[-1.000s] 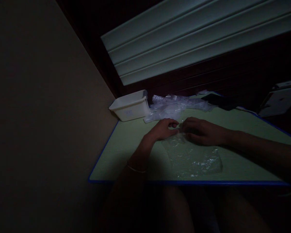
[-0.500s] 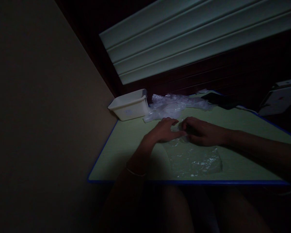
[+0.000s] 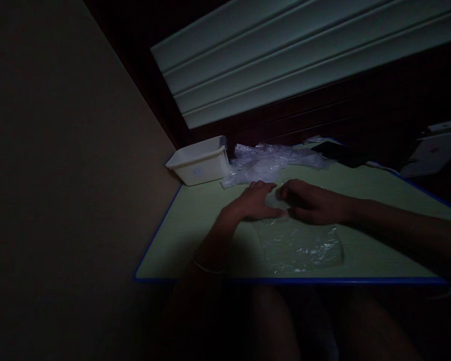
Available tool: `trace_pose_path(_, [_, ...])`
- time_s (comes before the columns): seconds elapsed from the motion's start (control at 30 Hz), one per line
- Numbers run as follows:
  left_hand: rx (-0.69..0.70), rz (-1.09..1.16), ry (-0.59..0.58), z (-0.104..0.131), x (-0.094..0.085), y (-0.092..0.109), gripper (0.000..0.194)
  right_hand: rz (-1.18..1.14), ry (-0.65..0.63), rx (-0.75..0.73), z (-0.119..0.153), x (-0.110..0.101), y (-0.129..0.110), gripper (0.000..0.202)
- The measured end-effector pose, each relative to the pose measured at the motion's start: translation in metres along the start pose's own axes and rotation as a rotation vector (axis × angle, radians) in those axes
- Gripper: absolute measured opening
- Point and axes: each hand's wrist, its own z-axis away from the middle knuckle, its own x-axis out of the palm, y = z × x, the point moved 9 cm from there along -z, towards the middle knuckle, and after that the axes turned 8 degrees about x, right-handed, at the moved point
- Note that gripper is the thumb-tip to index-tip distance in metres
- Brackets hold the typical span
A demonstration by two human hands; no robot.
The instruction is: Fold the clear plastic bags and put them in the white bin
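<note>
A clear plastic bag [image 3: 304,248] lies flat on the light green table, its near part crinkled and shiny. My left hand [image 3: 257,201] rests at the far left part of the bag, its thumb well apart from the fingers. Facing it from the right, my right hand [image 3: 311,202] is over the far part of the bag, fingers bent and thumb held away from them. A small gap separates the two thumb tips. Nothing is visibly gripped in either hand, and the dim light hides detail between them.
A white plastic tub [image 3: 201,163] stands at the table's back left, by the wall. Beside it spreads a heap of clear plastic bags [image 3: 263,160]. A dark flat item [image 3: 340,154] lies at the back right. The table [image 3: 383,250] has a blue edge.
The thumb tips have drawn slightly apart, after nearly touching over the bag. The hands otherwise keep their places, and the bag lies as before.
</note>
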Motion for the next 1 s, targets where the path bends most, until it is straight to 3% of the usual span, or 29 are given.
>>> trace_pose_path(0.57, [0.024, 0.044, -0.013, 0.0020, -0.0003, -0.0023, 0.085, 0.005, -0.007, -0.029, 0.0008, 0.0005, -0.0015, 0.036])
trace_pose_path(0.77, [0.043, 0.055, -0.016, 0.0020, 0.0003, -0.0018, 0.081, -0.004, -0.055, -0.122, 0.0017, 0.0030, -0.0079, 0.043])
trace_pose_path(1.0, [0.053, 0.064, -0.016, 0.0046, 0.0011, -0.0036, 0.088, 0.018, -0.069, -0.152, 0.0026, 0.0056, -0.0073, 0.036])
